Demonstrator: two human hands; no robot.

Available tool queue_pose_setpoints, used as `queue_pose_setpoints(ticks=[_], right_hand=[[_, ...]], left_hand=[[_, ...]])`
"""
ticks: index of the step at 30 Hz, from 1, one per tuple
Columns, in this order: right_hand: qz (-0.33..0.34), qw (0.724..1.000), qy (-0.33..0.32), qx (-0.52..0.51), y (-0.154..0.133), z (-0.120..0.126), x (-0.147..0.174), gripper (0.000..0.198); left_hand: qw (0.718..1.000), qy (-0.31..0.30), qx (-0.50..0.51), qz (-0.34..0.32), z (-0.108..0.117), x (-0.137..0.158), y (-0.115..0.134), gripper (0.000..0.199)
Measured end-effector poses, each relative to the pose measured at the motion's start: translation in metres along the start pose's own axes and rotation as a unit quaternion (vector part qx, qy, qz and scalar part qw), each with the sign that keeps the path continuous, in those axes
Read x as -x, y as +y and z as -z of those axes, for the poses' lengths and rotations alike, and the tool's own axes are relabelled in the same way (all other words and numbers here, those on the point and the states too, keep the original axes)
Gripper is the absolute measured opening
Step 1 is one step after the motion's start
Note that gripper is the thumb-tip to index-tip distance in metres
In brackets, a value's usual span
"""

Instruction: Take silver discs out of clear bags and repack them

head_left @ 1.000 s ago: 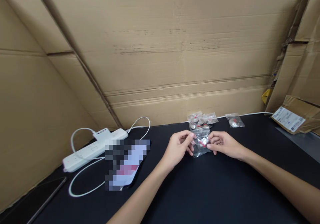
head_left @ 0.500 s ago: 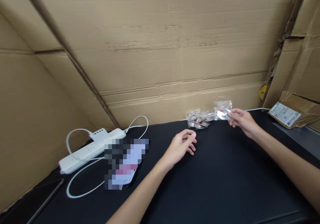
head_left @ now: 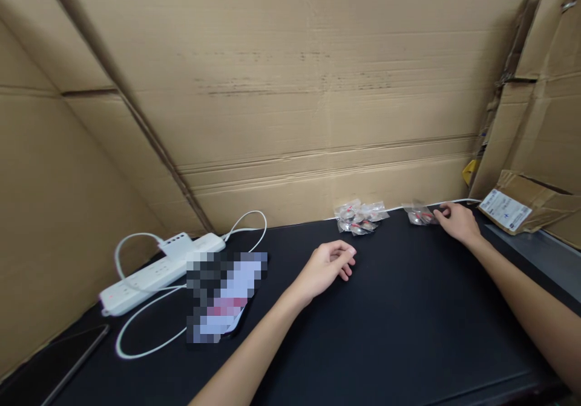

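Note:
My left hand (head_left: 330, 268) rests on the black tabletop (head_left: 376, 333) with loosely curled, slightly parted fingers and nothing visible in them. Just beyond it, against the cardboard wall, lies a pile of small clear plastic packets (head_left: 358, 218) containing silvery round pieces with red marks. To the right of that pile are more such packets (head_left: 418, 215), apparently two side by side. The fingertips of my right hand (head_left: 457, 221) are closed at the right edge of these packets. What the round pieces are is too small to make out.
On the left lie a white power strip (head_left: 158, 273) with looped cables and a pixelated phone (head_left: 233, 297). A dark flat device (head_left: 54, 363) is at the lower left corner. Cardboard walls (head_left: 272, 109) enclose the table; a labelled brown package (head_left: 508, 209) sits at the right.
My right hand has moved right and lowered its packet to the tabletop, away from the pile. My left hand stays nearly still. The view has shifted slightly.

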State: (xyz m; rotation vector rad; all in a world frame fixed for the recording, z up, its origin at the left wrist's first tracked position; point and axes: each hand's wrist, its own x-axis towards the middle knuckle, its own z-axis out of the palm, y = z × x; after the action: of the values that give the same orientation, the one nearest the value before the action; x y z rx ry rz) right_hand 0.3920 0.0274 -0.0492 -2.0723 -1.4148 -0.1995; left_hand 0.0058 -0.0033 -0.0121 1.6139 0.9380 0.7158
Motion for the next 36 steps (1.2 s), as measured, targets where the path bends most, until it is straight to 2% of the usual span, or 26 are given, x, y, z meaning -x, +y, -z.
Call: queue_pose_setpoints(ticks=[3, 6, 9, 12, 16, 21, 28, 36], right_hand=[[0.038, 0.998, 0.011, 0.038, -0.005, 0.004, 0.002, 0.04], [0.101, 0.995, 0.011, 0.012, -0.014, 0.009, 0.005, 0.036], [0.147, 0.988, -0.049, -0.004, -0.025, 0.011, 0.01, 0.029], [0.173, 0.979, -0.108, 0.024, -0.034, 0.009, 0.018, 0.023], [0.18, 0.977, -0.091, 0.067, -0.04, 0.003, 0.025, 0.022], [0.191, 0.972, -0.081, 0.112, -0.038, -0.006, 0.024, 0.03], [0.191, 0.971, -0.081, 0.122, -0.035, -0.01, 0.023, 0.036], [0.195, 0.971, -0.049, 0.125, -0.06, -0.007, 0.037, 0.041]], left_hand=[[1.0, -0.002, -0.005, 0.001, 0.0, 0.0, 0.001, 0.032], [1.0, -0.006, -0.013, -0.003, 0.0, 0.0, 0.001, 0.032], [1.0, -0.01, -0.024, -0.006, 0.0, 0.001, 0.001, 0.032], [1.0, -0.01, -0.029, -0.006, 0.0, 0.002, 0.002, 0.031], [0.999, -0.008, -0.033, -0.003, 0.0, 0.002, 0.002, 0.03], [0.999, -0.01, -0.038, -0.009, 0.0, 0.002, 0.001, 0.029], [0.999, -0.008, -0.041, -0.011, -0.001, 0.002, 0.003, 0.029], [0.999, -0.012, -0.047, -0.018, 0.0, 0.001, 0.001, 0.03]])
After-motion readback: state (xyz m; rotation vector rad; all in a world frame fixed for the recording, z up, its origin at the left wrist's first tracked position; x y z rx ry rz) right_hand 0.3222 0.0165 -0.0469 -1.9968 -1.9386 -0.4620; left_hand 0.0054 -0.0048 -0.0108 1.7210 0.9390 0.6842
